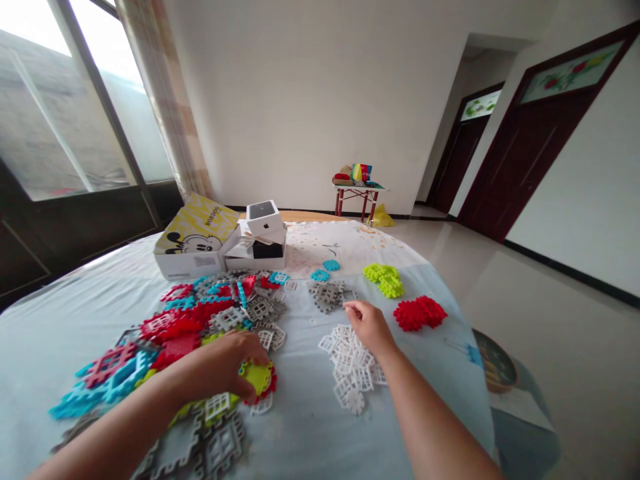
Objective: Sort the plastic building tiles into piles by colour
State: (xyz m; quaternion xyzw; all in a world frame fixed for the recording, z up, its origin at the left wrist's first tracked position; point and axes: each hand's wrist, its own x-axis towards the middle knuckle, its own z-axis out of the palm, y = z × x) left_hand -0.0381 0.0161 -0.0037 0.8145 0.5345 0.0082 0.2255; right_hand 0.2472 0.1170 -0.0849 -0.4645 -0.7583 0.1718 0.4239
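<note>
My left hand rests on the mixed pile of plastic lattice tiles, its fingers curled over a yellow-green tile that lies on a red one. My right hand hovers at the far edge of the white tile pile, fingers drawn together in a pinch; what they hold, if anything, I cannot make out. Sorted piles lie beyond: grey tiles, lime tiles, red tiles and two blue tiles.
All lies on a light blue cloth over a bed or table. A yellow cartoon box and stacked white boxes stand at the back. A small red-legged table stands by the far wall. A bowl sits on the floor at right.
</note>
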